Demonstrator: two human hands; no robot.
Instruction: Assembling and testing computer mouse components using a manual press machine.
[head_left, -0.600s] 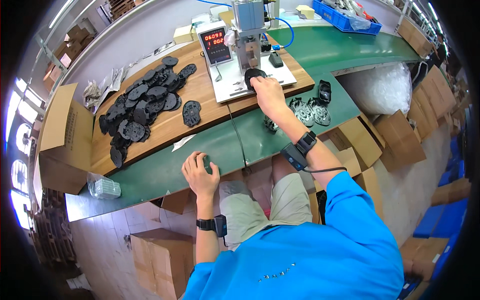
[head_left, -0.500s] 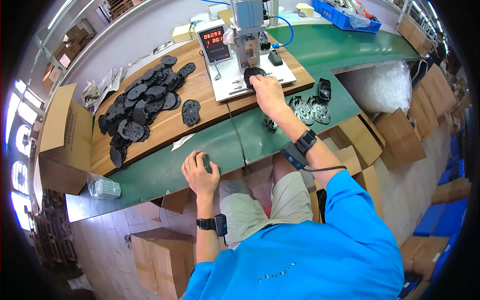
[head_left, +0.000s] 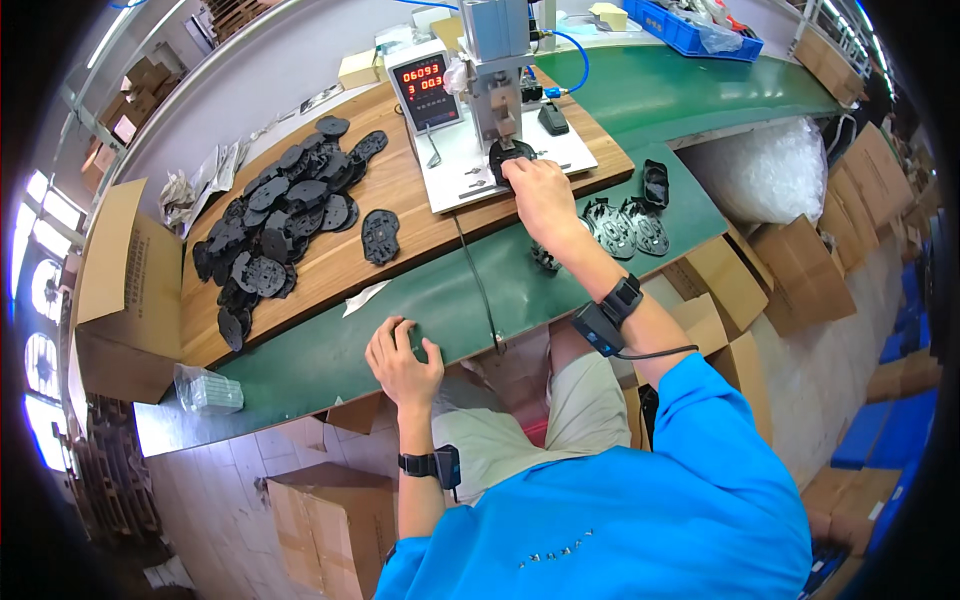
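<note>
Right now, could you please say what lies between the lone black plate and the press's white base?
The head view shows only bare wooden board between the black plate and white base.

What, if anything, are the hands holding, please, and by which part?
The right hand seems to hold a black part by its near edge, under the press; the left hand appears empty.

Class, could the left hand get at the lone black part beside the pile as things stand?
Probably yes: the left hand is at the bench's near edge, and only a small white scrap seems to lie between it and the lone part.
</note>
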